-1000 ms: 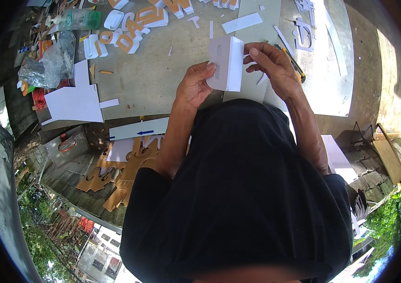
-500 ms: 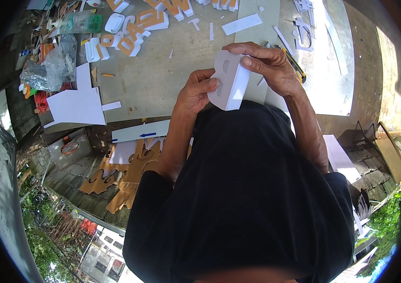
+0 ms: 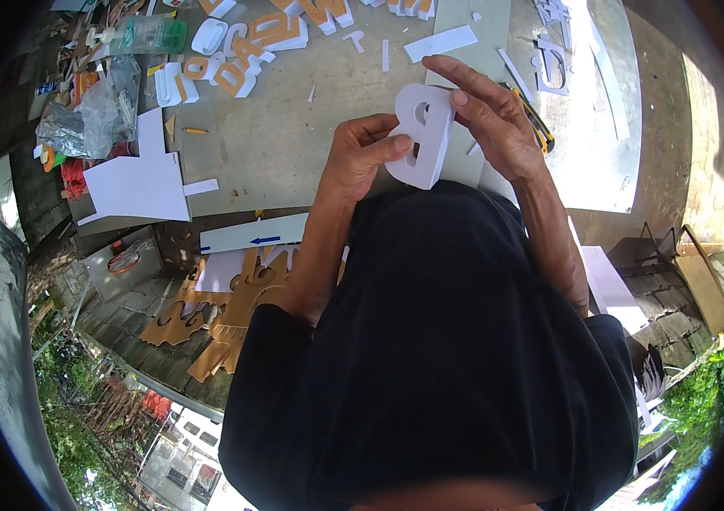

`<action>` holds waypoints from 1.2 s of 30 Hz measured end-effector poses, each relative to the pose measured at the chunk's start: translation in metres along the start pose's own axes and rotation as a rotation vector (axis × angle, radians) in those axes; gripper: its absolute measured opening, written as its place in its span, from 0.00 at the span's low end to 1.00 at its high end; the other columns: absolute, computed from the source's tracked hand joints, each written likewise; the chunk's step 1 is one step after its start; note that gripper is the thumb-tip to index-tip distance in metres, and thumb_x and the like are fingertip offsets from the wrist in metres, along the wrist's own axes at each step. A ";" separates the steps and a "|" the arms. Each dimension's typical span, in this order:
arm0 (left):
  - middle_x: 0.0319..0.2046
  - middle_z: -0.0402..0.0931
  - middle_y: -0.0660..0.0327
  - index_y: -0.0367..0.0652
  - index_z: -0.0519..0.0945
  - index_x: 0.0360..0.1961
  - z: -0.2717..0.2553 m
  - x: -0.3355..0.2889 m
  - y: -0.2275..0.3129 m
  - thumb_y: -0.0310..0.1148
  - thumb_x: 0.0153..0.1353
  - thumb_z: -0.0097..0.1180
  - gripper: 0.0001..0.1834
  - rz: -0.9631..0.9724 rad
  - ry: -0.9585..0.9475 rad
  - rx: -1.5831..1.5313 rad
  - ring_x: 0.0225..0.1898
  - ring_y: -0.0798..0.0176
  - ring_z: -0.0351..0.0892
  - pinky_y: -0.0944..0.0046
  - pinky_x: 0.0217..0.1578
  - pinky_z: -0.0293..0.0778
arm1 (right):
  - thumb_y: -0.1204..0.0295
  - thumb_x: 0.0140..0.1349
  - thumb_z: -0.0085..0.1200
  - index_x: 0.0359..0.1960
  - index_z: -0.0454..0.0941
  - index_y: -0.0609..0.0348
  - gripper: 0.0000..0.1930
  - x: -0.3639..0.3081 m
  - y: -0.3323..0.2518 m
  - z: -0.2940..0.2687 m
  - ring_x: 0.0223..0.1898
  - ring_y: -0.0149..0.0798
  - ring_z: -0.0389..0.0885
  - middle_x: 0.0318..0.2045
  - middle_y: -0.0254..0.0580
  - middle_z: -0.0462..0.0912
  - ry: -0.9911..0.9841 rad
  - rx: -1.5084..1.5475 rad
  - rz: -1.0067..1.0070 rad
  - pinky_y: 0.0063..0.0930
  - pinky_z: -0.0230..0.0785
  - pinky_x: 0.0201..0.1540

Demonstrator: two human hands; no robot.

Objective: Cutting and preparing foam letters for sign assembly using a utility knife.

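On the table [image 3: 268,157], toward the left, a translucent green bottle [image 3: 156,36] near a crumpled clear plastic bag [image 3: 81,128], tangled red cord [image 3: 74,180] and a short orange pencil [image 3: 196,130]; lower down, brown cut-out sheets [image 3: 230,328]; at lower right, green foliage [image 3: 706,387].

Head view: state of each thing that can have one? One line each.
White letter-shaped block with two holes: held, tilted
Left hand: closed on the block's left side
Right hand: open, fingers extended, thumb at the block's upper right edge
Yellow-and-black utility knife: lying down, extended or retracted unclear
Translucent green plastic bottle: on its side
Clear plastic bag: crumpled
Thin yellow pencil: lying flat
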State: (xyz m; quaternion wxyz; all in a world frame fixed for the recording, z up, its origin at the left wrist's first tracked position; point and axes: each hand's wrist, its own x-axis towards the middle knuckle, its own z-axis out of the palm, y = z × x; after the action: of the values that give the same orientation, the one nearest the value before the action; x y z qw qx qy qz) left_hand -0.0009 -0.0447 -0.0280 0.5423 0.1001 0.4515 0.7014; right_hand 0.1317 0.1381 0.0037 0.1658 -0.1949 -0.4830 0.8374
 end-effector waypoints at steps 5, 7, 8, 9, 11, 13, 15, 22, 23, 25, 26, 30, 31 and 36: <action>0.40 0.85 0.47 0.24 0.80 0.52 0.031 -0.006 0.025 0.26 0.53 0.73 0.26 0.145 0.114 0.252 0.40 0.60 0.87 0.63 0.44 0.83 | 0.57 0.64 0.64 0.60 0.74 0.72 0.31 -0.014 0.002 -0.003 0.54 0.41 0.79 0.50 0.53 0.83 0.053 -0.132 0.140 0.38 0.69 0.61; 0.39 0.85 0.46 0.23 0.80 0.52 0.036 -0.007 0.027 0.26 0.53 0.74 0.27 0.188 0.135 0.289 0.40 0.60 0.87 0.63 0.44 0.83 | 0.57 0.62 0.67 0.58 0.75 0.75 0.33 -0.016 0.002 -0.001 0.53 0.42 0.80 0.49 0.55 0.83 0.039 -0.157 0.166 0.38 0.70 0.60; 0.39 0.85 0.46 0.23 0.80 0.51 0.040 -0.008 0.028 0.26 0.53 0.74 0.27 0.188 0.161 0.346 0.39 0.60 0.87 0.63 0.43 0.83 | 0.57 0.62 0.67 0.57 0.76 0.75 0.32 -0.017 0.001 0.003 0.51 0.41 0.81 0.48 0.54 0.84 0.052 -0.189 0.160 0.37 0.70 0.59; 0.38 0.85 0.46 0.23 0.80 0.51 0.042 -0.008 0.027 0.27 0.52 0.74 0.27 0.189 0.186 0.403 0.39 0.59 0.87 0.63 0.43 0.83 | 0.57 0.62 0.67 0.56 0.77 0.74 0.31 -0.017 0.001 0.004 0.50 0.40 0.81 0.47 0.52 0.85 0.065 -0.220 0.153 0.37 0.71 0.58; 0.38 0.85 0.46 0.24 0.80 0.51 0.043 -0.009 0.025 0.28 0.52 0.74 0.27 0.194 0.195 0.420 0.39 0.59 0.88 0.63 0.42 0.84 | 0.58 0.62 0.67 0.55 0.78 0.74 0.30 -0.015 0.005 0.001 0.49 0.39 0.81 0.46 0.51 0.85 0.066 -0.202 0.146 0.36 0.70 0.58; 0.38 0.85 0.45 0.24 0.80 0.51 0.045 -0.009 0.023 0.28 0.53 0.74 0.27 0.201 0.204 0.435 0.38 0.59 0.88 0.62 0.42 0.84 | 0.59 0.61 0.67 0.54 0.79 0.74 0.29 -0.015 0.008 -0.001 0.48 0.39 0.81 0.44 0.50 0.86 0.067 -0.186 0.138 0.35 0.70 0.57; 0.38 0.85 0.46 0.24 0.81 0.51 0.048 -0.009 0.023 0.32 0.53 0.75 0.27 0.201 0.214 0.429 0.37 0.60 0.88 0.62 0.42 0.84 | 0.60 0.61 0.67 0.52 0.81 0.73 0.27 -0.016 0.008 0.000 0.47 0.37 0.81 0.44 0.49 0.86 0.099 -0.097 0.133 0.35 0.69 0.57; 0.43 0.85 0.46 0.28 0.77 0.57 0.024 -0.002 0.024 0.34 0.61 0.69 0.27 0.095 0.100 0.193 0.43 0.60 0.86 0.60 0.45 0.83 | 0.60 0.61 0.65 0.51 0.81 0.72 0.26 -0.019 0.004 -0.006 0.45 0.35 0.80 0.42 0.45 0.86 0.088 -0.012 0.190 0.33 0.68 0.56; 0.46 0.83 0.46 0.30 0.77 0.59 0.021 -0.001 0.021 0.32 0.63 0.67 0.26 0.156 0.102 0.261 0.46 0.59 0.85 0.60 0.46 0.83 | 0.60 0.61 0.65 0.51 0.81 0.72 0.25 -0.019 0.004 -0.007 0.44 0.34 0.80 0.42 0.45 0.86 0.073 -0.004 0.209 0.32 0.68 0.55; 0.50 0.82 0.46 0.32 0.76 0.60 0.019 0.003 0.018 0.31 0.65 0.65 0.25 0.218 0.105 0.327 0.49 0.59 0.84 0.60 0.47 0.83 | 0.61 0.61 0.65 0.51 0.81 0.72 0.25 -0.020 0.007 -0.010 0.44 0.33 0.80 0.42 0.44 0.86 0.056 0.003 0.229 0.32 0.69 0.55; 0.52 0.81 0.47 0.34 0.76 0.61 0.022 0.006 0.016 0.30 0.65 0.64 0.24 0.323 0.093 0.319 0.50 0.59 0.83 0.60 0.46 0.83 | 0.60 0.61 0.65 0.50 0.82 0.71 0.25 -0.020 0.011 -0.013 0.44 0.33 0.80 0.41 0.44 0.86 0.060 -0.002 0.253 0.32 0.69 0.54; 0.58 0.78 0.53 0.40 0.77 0.62 0.025 0.012 0.024 0.28 0.65 0.63 0.24 0.496 -0.059 0.367 0.54 0.62 0.80 0.62 0.47 0.83 | 0.60 0.60 0.65 0.51 0.81 0.72 0.26 -0.021 0.012 -0.013 0.45 0.34 0.81 0.40 0.43 0.86 0.043 0.029 0.303 0.34 0.70 0.55; 0.58 0.78 0.53 0.40 0.77 0.62 0.022 0.013 0.024 0.28 0.65 0.63 0.24 0.498 -0.056 0.365 0.54 0.62 0.80 0.62 0.47 0.83 | 0.60 0.60 0.65 0.51 0.81 0.72 0.26 -0.021 0.011 -0.012 0.45 0.34 0.81 0.40 0.43 0.86 0.040 0.027 0.306 0.34 0.70 0.55; 0.55 0.81 0.57 0.41 0.81 0.58 0.017 0.015 0.025 0.29 0.64 0.65 0.21 0.385 -0.145 0.421 0.49 0.67 0.82 0.66 0.44 0.83 | 0.61 0.61 0.64 0.51 0.80 0.75 0.26 -0.022 0.013 -0.013 0.45 0.39 0.84 0.41 0.48 0.85 0.030 0.136 0.382 0.39 0.75 0.55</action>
State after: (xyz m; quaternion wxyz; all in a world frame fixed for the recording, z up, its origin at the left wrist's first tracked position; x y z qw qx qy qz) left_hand -0.0130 -0.0226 -0.0045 0.3975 0.3438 0.5199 0.6734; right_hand 0.1559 0.1310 -0.0100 0.0239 -0.2836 -0.3771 0.8814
